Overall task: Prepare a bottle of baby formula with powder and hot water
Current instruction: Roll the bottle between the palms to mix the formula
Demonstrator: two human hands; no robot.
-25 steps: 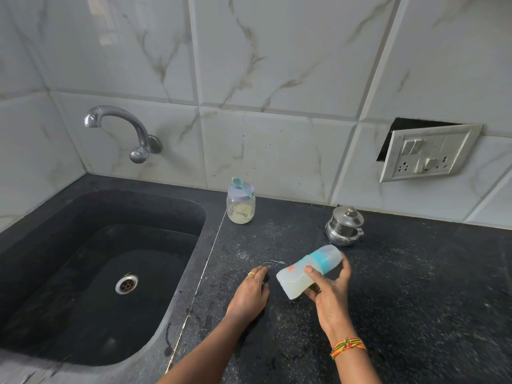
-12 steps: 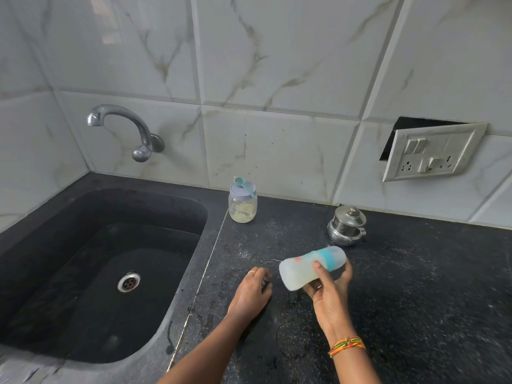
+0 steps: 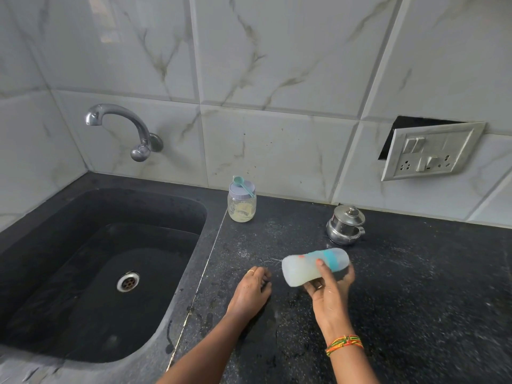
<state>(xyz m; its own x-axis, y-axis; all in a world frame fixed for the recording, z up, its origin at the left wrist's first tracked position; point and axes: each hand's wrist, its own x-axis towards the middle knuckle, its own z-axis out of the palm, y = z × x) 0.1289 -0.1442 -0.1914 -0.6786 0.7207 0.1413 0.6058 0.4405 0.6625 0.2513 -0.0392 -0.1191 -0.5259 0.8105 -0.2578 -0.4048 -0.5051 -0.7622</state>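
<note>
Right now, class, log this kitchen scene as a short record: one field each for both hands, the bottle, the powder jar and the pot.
Right hand: grips the translucent baby bottle with teal collar, held sideways over the black speckled counter
Left hand: rests on the counter, holding nothing
Jar: clear glass jar, pale lid, teal plastic scoop lying on it, pale powder inside
Pot: small lidded steel pot, right of the jar

We find no text that we can read. The baby bottle (image 3: 297, 273) gripped by the right hand (image 3: 331, 297) bears orange marks just left of its thumb, too blurred for us to make out as letters or numbers.
</note>
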